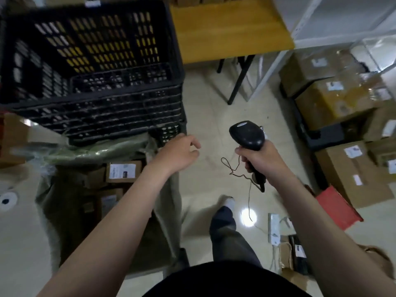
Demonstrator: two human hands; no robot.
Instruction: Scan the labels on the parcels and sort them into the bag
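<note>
Black shirt (225, 281) fills the bottom edge, both bare forearms reaching out from it, and a dark trouser leg (229, 232) steps forward on the pale tiled floor (205, 99). Biggest of all is the black slatted crate (92, 61) at upper left, seated on more of the same kind. Just in front of it the olive-green bag (167, 211) stands open on the floor. Brown parcels (124, 171) lie inside it, white labels up, the printing too blurred to read. Off to the right, brown cardboard boxes (353, 174) with white labels are piled near white shelving (321, 18). A yellow surface (225, 28) on black legs sits at the far side. The right grip (261, 159) is wrapped tight round the handle of the black scanner (248, 136), whose head points away from the person, over the floor between bag and boxes. The left grip (180, 153) hangs by the bag's right rim, fingers loosely curled, holding nothing. A thin cable (235, 170) trails from the scanner's handle towards the floor.
</note>
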